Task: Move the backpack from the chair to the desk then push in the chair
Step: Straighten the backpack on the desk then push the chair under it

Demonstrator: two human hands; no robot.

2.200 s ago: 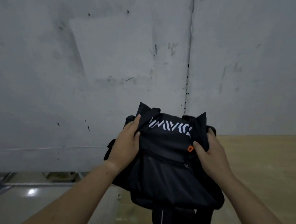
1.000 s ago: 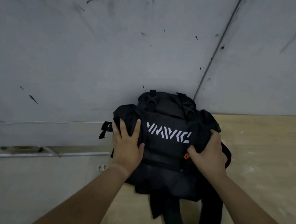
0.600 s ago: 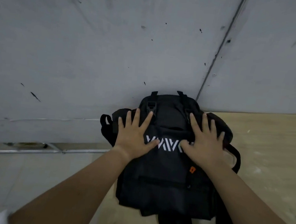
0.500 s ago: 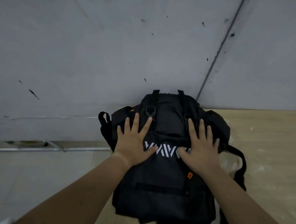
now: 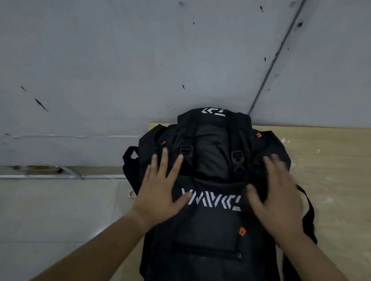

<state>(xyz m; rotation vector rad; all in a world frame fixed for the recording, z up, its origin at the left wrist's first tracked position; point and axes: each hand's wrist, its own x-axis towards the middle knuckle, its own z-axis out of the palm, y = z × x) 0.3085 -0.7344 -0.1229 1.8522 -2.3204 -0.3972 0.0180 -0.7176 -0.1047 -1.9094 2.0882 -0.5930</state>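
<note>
The black backpack [image 5: 207, 228], with white lettering and small orange tabs, lies flat on the light wooden desk [image 5: 345, 169] at its left end, its top against the grey wall. My left hand [image 5: 161, 192] rests flat on the bag's left side with fingers spread. My right hand [image 5: 276, 199] is over the bag's right side, fingers apart and blurred by motion; whether it touches the bag is unclear. Neither hand grips anything. The chair is out of view.
A grey scuffed wall [image 5: 120, 54] stands right behind the desk. Left of the desk the pale tiled floor [image 5: 36, 216] shows, with a metal rail [image 5: 40, 175] along the wall's base and a small wall socket [image 5: 132, 194].
The backpack came down from held in the air onto the desk. Both hands let go of it and flattened on top. My right hand is now shifting, blurred.
</note>
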